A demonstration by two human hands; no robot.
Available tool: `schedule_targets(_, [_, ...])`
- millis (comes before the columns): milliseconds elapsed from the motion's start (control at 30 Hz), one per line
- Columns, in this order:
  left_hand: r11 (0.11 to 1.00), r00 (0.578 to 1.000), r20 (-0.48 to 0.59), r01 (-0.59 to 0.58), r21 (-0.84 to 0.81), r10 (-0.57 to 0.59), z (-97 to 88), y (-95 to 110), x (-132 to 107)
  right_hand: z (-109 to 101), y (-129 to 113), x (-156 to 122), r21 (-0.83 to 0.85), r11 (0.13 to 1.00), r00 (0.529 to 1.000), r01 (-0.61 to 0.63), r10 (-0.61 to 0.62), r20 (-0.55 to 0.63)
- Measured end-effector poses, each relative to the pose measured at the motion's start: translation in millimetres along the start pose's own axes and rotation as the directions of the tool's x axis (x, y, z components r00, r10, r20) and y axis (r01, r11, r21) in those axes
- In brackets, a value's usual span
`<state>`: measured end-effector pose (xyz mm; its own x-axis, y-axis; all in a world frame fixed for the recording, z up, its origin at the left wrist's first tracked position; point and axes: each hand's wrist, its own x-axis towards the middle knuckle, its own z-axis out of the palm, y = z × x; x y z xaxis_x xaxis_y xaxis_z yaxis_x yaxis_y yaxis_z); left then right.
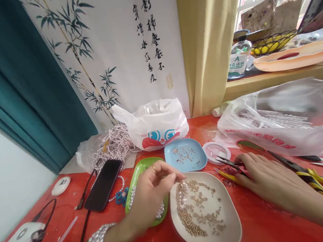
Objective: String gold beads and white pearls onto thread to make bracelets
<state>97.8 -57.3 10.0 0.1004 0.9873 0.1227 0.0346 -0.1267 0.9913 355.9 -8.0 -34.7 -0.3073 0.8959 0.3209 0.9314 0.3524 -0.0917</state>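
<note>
My left hand (153, 192) hovers over the left rim of a white dish (224, 224) that holds several small gold and pearl beads (192, 209). Its fingers are pinched together above the beads; what they hold is too small to name. Pearl bracelets wrap that wrist. My right hand (265, 178) lies on the red table (58, 219) to the right of the dish, fingers closed around small yellow-handled pliers (229, 165) that point left. Behind the left hand sits a green tray (140, 170), partly covered by it.
A blue dish (186, 155) with small metal findings and a spool of clear cord (217, 152) stand behind the white dish. A black phone (103, 184), pearl strands (116, 143), plastic bags (156, 123) and more yellow-handled pliers (316, 179) lie around.
</note>
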Motion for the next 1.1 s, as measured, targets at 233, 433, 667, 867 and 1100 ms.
schedule_targets(233, [0.936,0.98,0.063,0.198,-0.291,-0.188,5.4,6.6,-2.2,-3.9,-13.2,-0.7,-0.095,0.992,0.994,0.078,-0.085,-0.075])
schedule_targets(433, [0.857,0.945,0.186,0.324,-0.401,-0.271,13.7,9.3,-11.5,-33.8,-81.1,-21.2,0.764,0.644,0.948,0.035,-0.264,0.179])
schedule_targets(667, [0.973,0.97,0.151,0.206,-0.105,-0.189,14.7,5.8,-8.9,-31.8,-79.6,-21.7,0.901,0.392,0.952,-0.185,-0.157,0.264])
schedule_targets(867, [0.8,0.981,-0.109,-0.067,0.596,0.163,-52.6,-5.3,7.9,-30.4,-59.4,-15.8,0.909,0.394,0.989,-0.136,-0.005,0.15])
schedule_targets(1100, [0.185,0.917,-0.371,0.343,0.921,0.148,-156.7,-56.4,-0.2,-9.3,-47.2,-14.2,0.908,0.297,0.955,-0.295,0.074,0.286])
